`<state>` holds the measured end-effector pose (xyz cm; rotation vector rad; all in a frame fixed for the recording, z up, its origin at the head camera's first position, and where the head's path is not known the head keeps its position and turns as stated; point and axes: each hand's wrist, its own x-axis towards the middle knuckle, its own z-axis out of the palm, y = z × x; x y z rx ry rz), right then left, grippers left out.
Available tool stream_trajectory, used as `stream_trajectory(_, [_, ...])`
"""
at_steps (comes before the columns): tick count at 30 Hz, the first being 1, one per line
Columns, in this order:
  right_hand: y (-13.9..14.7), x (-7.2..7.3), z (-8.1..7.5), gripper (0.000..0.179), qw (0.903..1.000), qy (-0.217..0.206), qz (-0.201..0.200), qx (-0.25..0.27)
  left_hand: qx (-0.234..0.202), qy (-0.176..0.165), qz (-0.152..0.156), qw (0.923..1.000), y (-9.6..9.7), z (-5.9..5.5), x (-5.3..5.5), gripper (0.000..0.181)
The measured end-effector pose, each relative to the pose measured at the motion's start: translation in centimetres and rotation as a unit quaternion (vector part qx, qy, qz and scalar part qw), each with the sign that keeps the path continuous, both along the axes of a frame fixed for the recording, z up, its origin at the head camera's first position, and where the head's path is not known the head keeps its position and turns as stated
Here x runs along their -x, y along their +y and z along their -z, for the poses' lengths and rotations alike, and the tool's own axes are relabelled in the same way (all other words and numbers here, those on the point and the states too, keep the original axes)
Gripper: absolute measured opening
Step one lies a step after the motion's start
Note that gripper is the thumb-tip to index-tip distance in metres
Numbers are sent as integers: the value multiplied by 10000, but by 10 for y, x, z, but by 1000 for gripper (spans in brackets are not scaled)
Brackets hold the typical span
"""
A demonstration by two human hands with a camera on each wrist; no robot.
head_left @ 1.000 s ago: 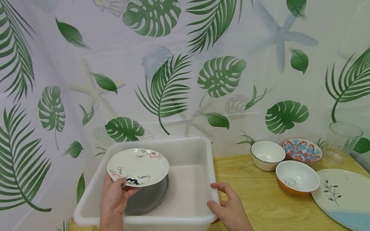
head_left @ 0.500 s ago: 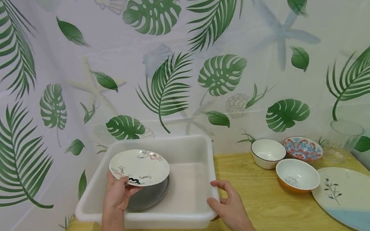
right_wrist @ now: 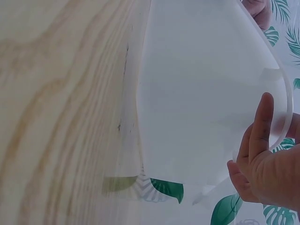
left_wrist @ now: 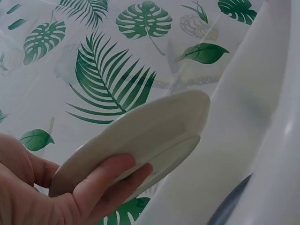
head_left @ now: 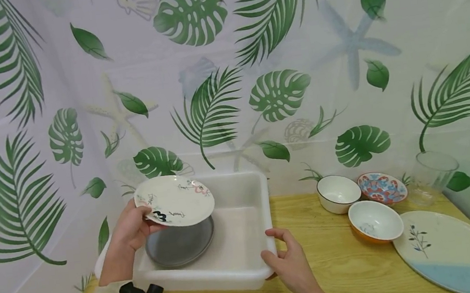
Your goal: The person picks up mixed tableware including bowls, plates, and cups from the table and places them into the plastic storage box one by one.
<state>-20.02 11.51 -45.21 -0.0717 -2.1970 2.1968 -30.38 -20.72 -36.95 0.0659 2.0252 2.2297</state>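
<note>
Head view: the left hand (head_left: 130, 230) pinches a white round ceramic plate with floral print (head_left: 176, 200), thumb on top, above the left half of a white rectangular plastic tub (head_left: 206, 279). A dark grey round plate (head_left: 181, 245) lies inside. The right hand (head_left: 292, 261) grips the tub's rim near its front right corner, on the yellow wooden bench (head_left: 348, 264).

Left wrist view: fingers support the tilted floral plate's underside.

Right wrist view: fingers lie along the tub's outer wall.
</note>
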Motion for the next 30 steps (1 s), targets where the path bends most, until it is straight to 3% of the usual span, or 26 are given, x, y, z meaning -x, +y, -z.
stream_trajectory(6, [0, 1, -1, 50, 10000, 38, 24, 34, 448, -338, 41, 9984, -8, -7, 18, 59])
stream_trajectory(13, [1, 1, 1, 49, 10000, 27, 24, 55, 757, -790, -75, 9940, -14, 3, 36, 70])
stream_trajectory(23, [2, 2, 3, 50, 10000, 12, 22, 22, 1716, -912, -66, 9809, -23, 10, 59, 67])
stream_trajectory(30, [0, 2, 3, 48, 10000, 12, 42, 82, 1825, -1119, -6, 9768, -22, 15, 68, 70])
